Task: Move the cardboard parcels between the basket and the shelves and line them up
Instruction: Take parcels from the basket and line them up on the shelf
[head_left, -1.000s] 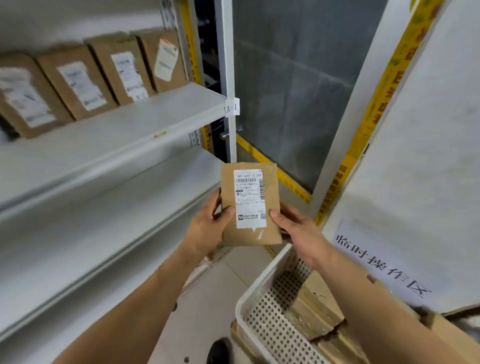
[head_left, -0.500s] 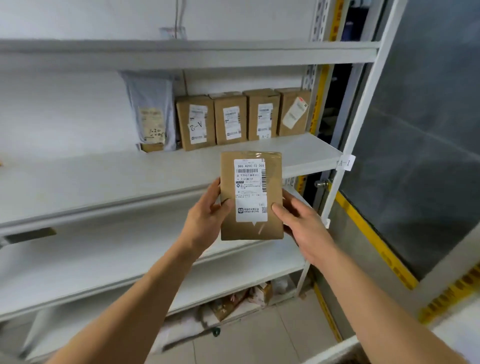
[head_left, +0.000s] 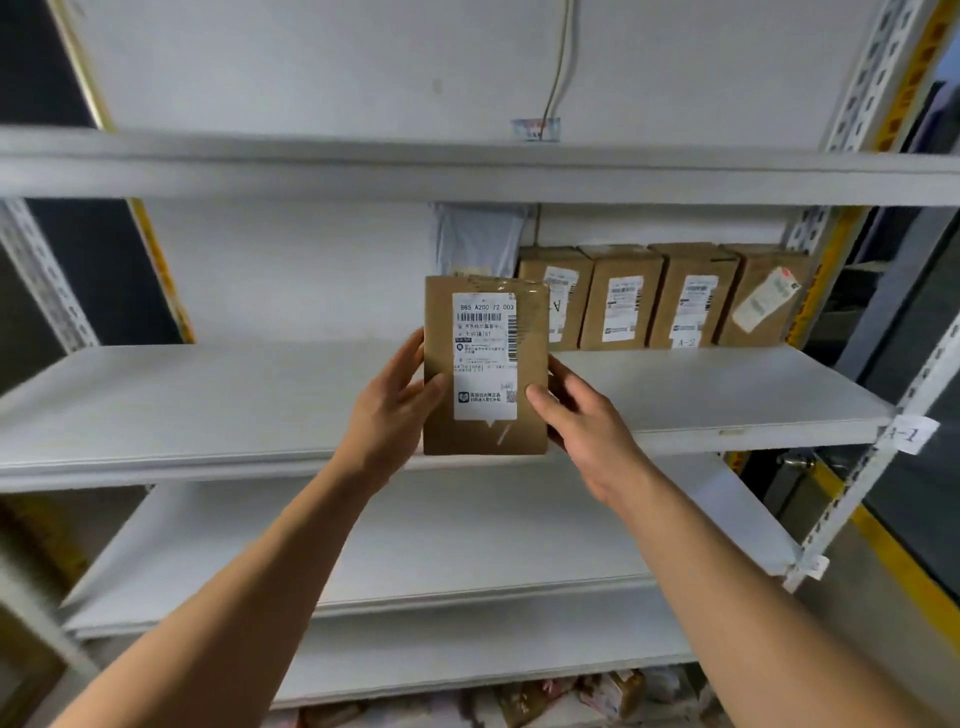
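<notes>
- Since a second ago: view has swung from the basket (now out of frame) up to the white metal shelves (head_left: 208, 415); flat brown cardboard parcel with white label (head_left: 485, 366) has risen to middle-shelf height. Judged: placement is next.
- Left hand (head_left: 392, 410) and right hand (head_left: 582, 423) both grip the parcel's side edges, upright, in front of the shelf.
- Count: four shelved brown parcels (head_left: 660, 296) in a row at right, one grey mailer bag (head_left: 478, 239) to their left, one parcel held.

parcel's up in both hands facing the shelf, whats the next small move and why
Probably carry the parcel, held by the left hand and right hand, forward onto the middle shelf, standing it left of the grey bag that ends the upright row of boxes. That stretch looks free.
</notes>
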